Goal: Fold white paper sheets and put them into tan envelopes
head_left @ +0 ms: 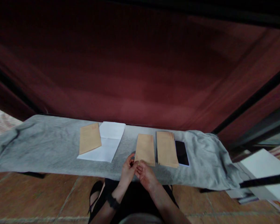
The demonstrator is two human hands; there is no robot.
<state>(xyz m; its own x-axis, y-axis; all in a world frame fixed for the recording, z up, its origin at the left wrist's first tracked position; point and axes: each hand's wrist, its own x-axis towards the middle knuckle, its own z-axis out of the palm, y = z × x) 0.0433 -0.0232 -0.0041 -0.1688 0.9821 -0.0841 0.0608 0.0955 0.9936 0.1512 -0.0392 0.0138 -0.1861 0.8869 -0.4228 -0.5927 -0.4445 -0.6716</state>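
A brown paper envelope lies in front of me on the grey cloth, with small reddish print at its upper right. My left hand is curled at its lower left corner, thumb and fingers closed on the edge. Close beside it, my right hand has its fingers bent at the lower edge, palm partly up, the thumb against the paper. The fingertips of both hands almost meet there, and the exact grip is partly hidden. Just right of this envelope rests a stack of similar envelopes.
A dark-screened phone lies right of the stack. Leftward, another envelope overlaps a creased white sheet. The grey cloth covers a narrow bench against a dark red panel. White boxes or papers stand at the lower right.
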